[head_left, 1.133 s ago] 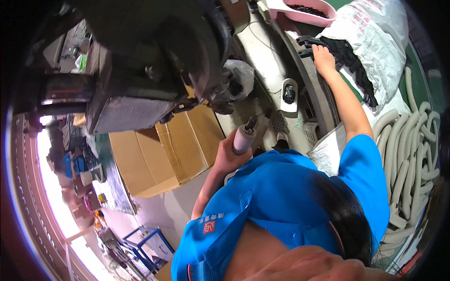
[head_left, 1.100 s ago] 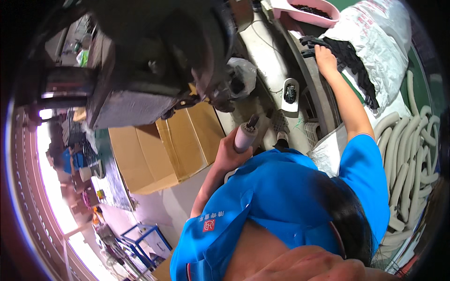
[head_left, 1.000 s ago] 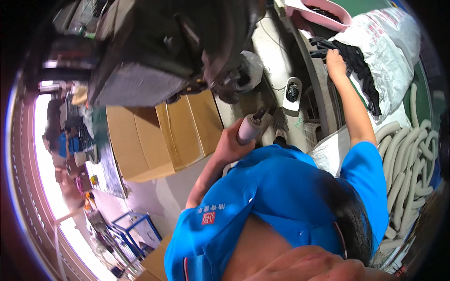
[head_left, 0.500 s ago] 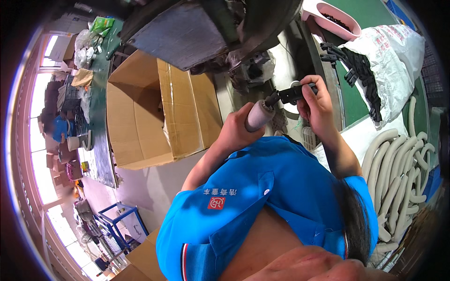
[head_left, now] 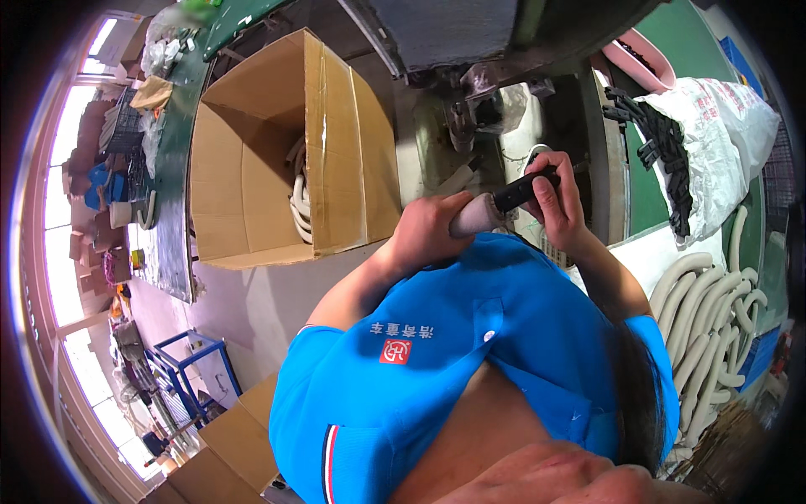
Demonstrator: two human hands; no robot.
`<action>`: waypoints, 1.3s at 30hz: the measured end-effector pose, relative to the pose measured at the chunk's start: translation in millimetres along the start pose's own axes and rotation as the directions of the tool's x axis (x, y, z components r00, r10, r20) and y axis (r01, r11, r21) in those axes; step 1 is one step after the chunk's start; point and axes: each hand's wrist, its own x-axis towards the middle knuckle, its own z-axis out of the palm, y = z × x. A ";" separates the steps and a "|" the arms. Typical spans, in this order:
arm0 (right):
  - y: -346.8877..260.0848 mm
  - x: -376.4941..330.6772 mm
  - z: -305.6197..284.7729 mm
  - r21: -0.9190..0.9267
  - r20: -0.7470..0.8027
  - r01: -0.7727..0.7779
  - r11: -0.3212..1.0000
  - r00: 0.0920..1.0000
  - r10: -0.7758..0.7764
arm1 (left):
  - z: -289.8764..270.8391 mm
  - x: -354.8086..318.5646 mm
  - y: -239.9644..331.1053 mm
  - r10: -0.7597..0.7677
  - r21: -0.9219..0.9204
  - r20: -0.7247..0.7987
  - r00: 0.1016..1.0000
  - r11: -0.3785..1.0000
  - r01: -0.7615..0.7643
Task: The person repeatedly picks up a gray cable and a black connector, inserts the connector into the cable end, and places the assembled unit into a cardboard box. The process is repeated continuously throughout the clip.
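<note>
Tube (head_left: 476,217) and black fitting (head_left: 514,194) met end to end, joining apparently unfinished, left hand (head_left: 426,228) wrapped round the tube, right hand (head_left: 557,203) gripping the fitting; beyond, loose black fittings (head_left: 674,160) lay unjoined on the bench (head_left: 645,202), other tubes (head_left: 300,208) inside the carton (head_left: 353,160).

Only 2 spots w/ print I can find rn. First is the blue shirt (head_left: 537,281) on the wearer: short row of white Chinese characters (head_left: 403,330) on the L chest, upside down from this angle, clear enough to read. Right next to it, just under the row in this view, there's a red square badge (head_left: 395,352) w/ a white emblem. Second is the white sack (head_left: 714,139) on the R: red print (head_left: 724,99) near its top, creased & skewed, too small to make out tbh.
</note>
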 end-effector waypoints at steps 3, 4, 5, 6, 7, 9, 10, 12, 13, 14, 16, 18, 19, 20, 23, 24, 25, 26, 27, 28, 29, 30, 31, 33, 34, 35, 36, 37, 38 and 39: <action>9.1 8.4 7.2 -0.004 -0.004 -0.056 0.998 0.998 0.056 | -6.5 0.2 -11.3 -0.067 0.048 0.014 0.998 0.997 0.067; 14.6 16.1 8.2 0.008 -0.009 -0.077 0.997 0.997 0.077 | -7.9 2.8 -17.1 -0.087 0.081 0.017 0.996 0.993 0.085; 21.0 25.0 8.4 0.020 -0.015 -0.092 0.996 0.996 0.092 | -9.0 6.7 -23.8 -0.102 0.116 0.018 0.995 0.988 0.099; 36.0 35.1 7.9 -0.013 -0.054 -0.076 0.997 0.996 0.075 | -11.2 11.7 -30.2 -0.118 0.151 0.018 0.993 0.982 0.114; 50.0 47.5 7.9 -0.031 -0.109 -0.052 0.998 0.993 0.049 | -14.5 18.8 -36.9 -0.119 0.185 -0.003 0.993 0.976 0.118; 66.8 76.0 10.8 -0.132 -0.187 0.004 0.991 0.982 -0.029 | -23.5 32.0 -50.7 -0.135 0.253 -0.042 0.990 0.957 0.141; 67.9 92.3 12.5 -0.207 -0.198 0.056 0.977 0.975 -0.098 | -32.3 40.8 -53.5 -0.161 0.287 -0.032 0.986 0.944 0.164; 69.4 121.5 17.2 -0.227 -0.280 0.060 0.972 0.952 -0.124 | -48.7 57.5 -59.0 -0.118 0.294 -0.069 0.991 0.947 0.133; 81.9 135.0 12.4 -0.343 -0.293 0.066 0.937 0.940 -0.174 | -56.0 63.5 -58.2 -0.132 0.268 -0.084 0.988 0.952 0.150; 99.1 147.2 6.0 -0.454 -0.302 0.071 0.888 0.926 -0.229 | -61.8 70.4 -61.4 -0.119 0.265 -0.069 0.990 0.955 0.133; 109.7 159.4 0.5 -0.496 -0.284 0.083 0.864 0.925 -0.252 | -68.0 78.7 -71.8 -0.106 0.265 -0.042 0.993 0.958 0.113; 111.4 155.8 -0.7 -0.502 -0.296 0.005 0.865 0.939 -0.177 | -70.7 84.1 -80.3 -0.095 0.276 -0.017 0.995 0.956 0.096; 112.0 150.9 0.0 -0.505 -0.304 -0.040 0.862 0.943 -0.134 | -71.7 86.0 -84.8 -0.077 0.260 0.014 0.997 0.963 0.071; 113.9 148.5 5.0 -0.435 -0.372 -0.016 0.900 0.914 -0.163 | -73.6 87.6 -89.7 -0.059 0.243 0.046 0.997 0.969 0.046; 118.6 144.3 -1.3 -0.466 -0.243 0.003 0.885 0.961 -0.132 | -76.7 96.7 -98.2 -0.258 0.094 0.266 0.929 0.966 0.241; 117.4 143.9 -6.9 -0.379 -0.222 -0.055 0.924 0.974 -0.033 | -76.1 97.4 -99.1 -0.347 0.045 0.365 0.864 0.933 0.357; 113.3 147.1 -14.0 -0.297 -0.197 -0.115 0.948 0.979 0.057 | -73.2 98.1 -100.8 -0.323 0.041 0.361 0.875 0.943 0.331; 108.1 147.6 -22.3 -0.107 -0.158 -0.260 0.960 0.957 0.242 | -70.3 96.4 -106.2 -0.283 0.049 0.322 0.904 0.958 0.283; 105.5 148.5 -29.4 0.078 -0.081 -0.405 0.911 0.908 0.411 | -68.9 94.8 -111.1 -0.243 0.060 0.281 0.928 0.970 0.235; 123.2 155.5 -36.9 0.184 -0.233 -0.375 0.908 0.881 0.411 | -70.2 97.9 -108.5 -0.228 0.095 0.269 0.936 0.973 0.210; 136.7 164.3 -45.7 0.006 -0.245 -0.305 0.952 0.923 0.297 | -71.7 98.8 -106.5 -0.218 0.128 0.256 0.942 0.973 0.191; 169.4 173.2 -64.2 -0.406 -0.222 -0.135 0.904 0.974 0.046 | -69.6 103.5 -102.0 -0.192 0.157 0.262 0.946 0.975 0.155; 203.9 182.9 -75.9 -0.662 -0.159 -0.167 0.731 0.984 0.081 | -67.8 108.1 -98.9 -0.167 0.146 0.273 0.948 0.981 0.131; 243.5 194.4 -70.3 -0.855 -0.142 -0.201 0.478 0.977 0.157 | -68.9 109.5 -101.4 -0.150 0.128 0.272 0.951 0.985 0.119; 243.3 195.8 -47.4 -0.798 -0.218 -0.300 0.523 0.952 0.214 | -66.4 108.6 -116.6 -0.111 0.178 0.239 0.965 0.982 0.068; 243.9 193.4 -33.6 -0.735 -0.309 -0.400 0.548 0.916 0.254 | -67.1 108.0 -116.1 -0.151 0.166 0.259 0.954 0.980 0.110; 242.1 192.4 -24.1 -0.694 -0.360 -0.461 0.553 0.887 0.288 | -68.3 107.9 -115.3 -0.190 0.154 0.280 0.941 0.976 0.151; 239.2 188.8 -24.0 -0.868 -0.272 -0.341 0.360 0.935 0.228 | -68.4 108.6 -113.0 -0.225 0.142 0.305 0.926 0.972 0.189; 236.5 185.8 -23.6 -0.971 -0.181 -0.203 0.129 0.970 0.163 | -68.0 109.5 -113.0 -0.271 0.107 0.334 0.903 0.963 0.249; 233.6 184.1 -23.9 -0.972 -0.188 -0.210 0.105 0.963 0.194 | -66.8 108.2 -112.9 -0.241 0.118 0.321 0.916 0.970 0.213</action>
